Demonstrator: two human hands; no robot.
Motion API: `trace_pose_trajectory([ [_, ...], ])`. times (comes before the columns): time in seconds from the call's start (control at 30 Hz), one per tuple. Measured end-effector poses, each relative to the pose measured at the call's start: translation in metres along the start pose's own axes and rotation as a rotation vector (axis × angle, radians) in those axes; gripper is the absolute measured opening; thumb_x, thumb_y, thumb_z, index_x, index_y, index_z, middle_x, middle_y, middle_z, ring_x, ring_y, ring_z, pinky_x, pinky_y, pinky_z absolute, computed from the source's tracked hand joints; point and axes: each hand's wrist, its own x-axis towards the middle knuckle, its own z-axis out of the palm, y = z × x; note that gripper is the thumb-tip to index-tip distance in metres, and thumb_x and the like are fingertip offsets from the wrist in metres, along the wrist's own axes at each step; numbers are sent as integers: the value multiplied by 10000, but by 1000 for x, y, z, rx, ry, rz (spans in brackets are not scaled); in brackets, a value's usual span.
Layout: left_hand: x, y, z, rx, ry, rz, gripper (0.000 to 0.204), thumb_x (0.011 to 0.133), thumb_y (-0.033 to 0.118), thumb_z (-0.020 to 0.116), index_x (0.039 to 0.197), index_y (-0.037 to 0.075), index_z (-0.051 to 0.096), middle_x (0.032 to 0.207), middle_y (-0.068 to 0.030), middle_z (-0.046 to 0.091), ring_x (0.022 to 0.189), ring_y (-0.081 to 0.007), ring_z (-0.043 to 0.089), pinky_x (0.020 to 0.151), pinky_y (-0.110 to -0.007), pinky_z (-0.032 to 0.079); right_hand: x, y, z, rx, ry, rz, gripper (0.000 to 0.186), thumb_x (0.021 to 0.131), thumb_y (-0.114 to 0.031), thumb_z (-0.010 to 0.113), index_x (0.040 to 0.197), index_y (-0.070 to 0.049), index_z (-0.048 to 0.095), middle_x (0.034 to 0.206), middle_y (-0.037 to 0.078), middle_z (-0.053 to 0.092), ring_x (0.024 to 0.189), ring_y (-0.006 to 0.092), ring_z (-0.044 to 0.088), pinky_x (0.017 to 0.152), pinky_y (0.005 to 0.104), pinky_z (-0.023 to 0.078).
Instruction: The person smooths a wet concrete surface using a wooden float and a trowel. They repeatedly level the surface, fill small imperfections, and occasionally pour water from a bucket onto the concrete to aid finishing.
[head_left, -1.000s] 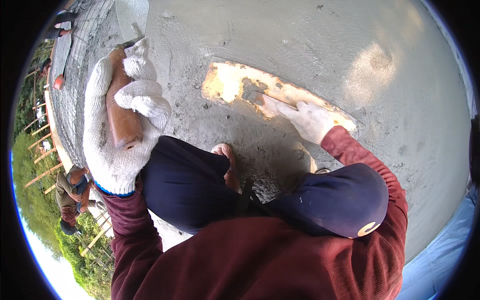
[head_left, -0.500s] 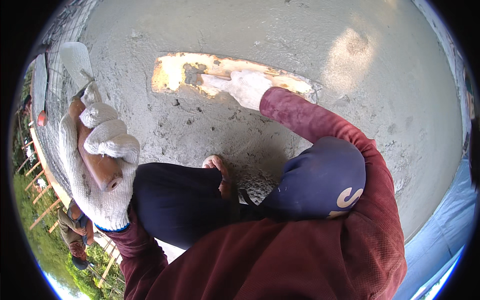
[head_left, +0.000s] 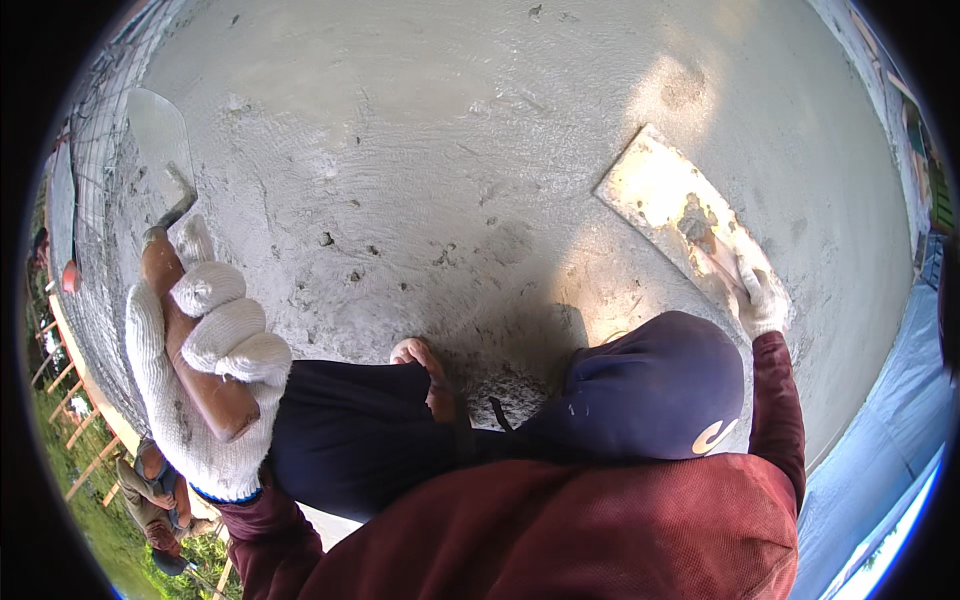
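My left hand (head_left: pixel 215 350), in a white knitted glove, is closed round the brown handle of a trowel (head_left: pixel 160 135). Its rounded metal blade points away from me, over the grey concrete at the left. My right hand (head_left: pixel 762 300), gloved as well, grips a long wooden float (head_left: pixel 665 185) at its near end. The float lies slantwise on the wet concrete (head_left: pixel 430 190) at the right, its far end toward the middle. Cement is smeared across its pale, sunlit top. Small pits and lumps mark the concrete between my hands.
My bent knees (head_left: pixel 650 390) and one bare foot (head_left: pixel 425 370) are close to the concrete. Wire mesh (head_left: pixel 95 180) runs along the left edge. Another person (head_left: pixel 155 500) is beyond it, lower left, near wooden stakes. A blue sheet (head_left: pixel 870 430) borders the right side.
My right hand has swept the float from the middle to the right and turned it, so it now slants. The left hand keeps the trowel and has dropped slightly in the picture.
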Motion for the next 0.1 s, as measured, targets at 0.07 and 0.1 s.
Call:
trace_pose_trajectory([
  [0.07, 4, -7, 16, -2, 162, 35, 519, 1111, 412, 440, 1507, 78, 470, 1034, -9, 529, 810, -127, 497, 788, -343, 428, -29, 9, -8, 97, 100, -7, 657, 834, -106, 776, 1455, -196, 580, 1250, 169, 668, 1203, 392, 625, 1006, 470, 510],
  [0.1, 5, -9, 24, 3, 246, 42, 520, 1114, 428, 423, 1472, 62, 521, 990, -7, 538, 773, -126, 496, 776, -346, 427, -33, 9, -6, 105, 94, -6, 657, 834, -106, 776, 1455, -196, 580, 1250, 169, 668, 1203, 392, 625, 1006, 470, 510],
])
